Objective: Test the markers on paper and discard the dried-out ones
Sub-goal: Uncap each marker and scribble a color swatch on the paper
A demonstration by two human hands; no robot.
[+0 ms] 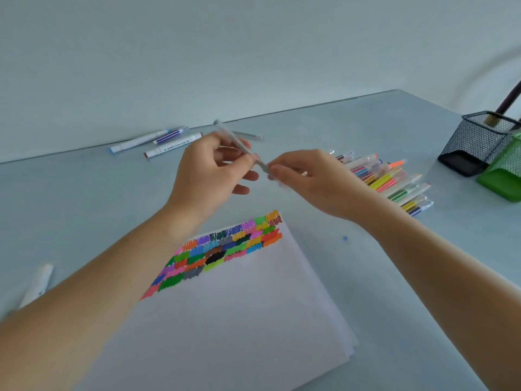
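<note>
Both hands hold 1 pale marker [239,145] in the air beyond the paper [239,306]: the left hand [208,170] pinches its barrel between thumb and curled fingers, and the right hand [307,179] pinches its lower end, so I judge the cap is being pulled off or pushed on, though blur hides which. If it is coming off, the next move calls for bringing the tip down to bare paper below the scribbles [225,249]. The marker looks slim, greyish-white and tilted, its colour unreadable; right of the paper lies the pile [389,182].
</note>
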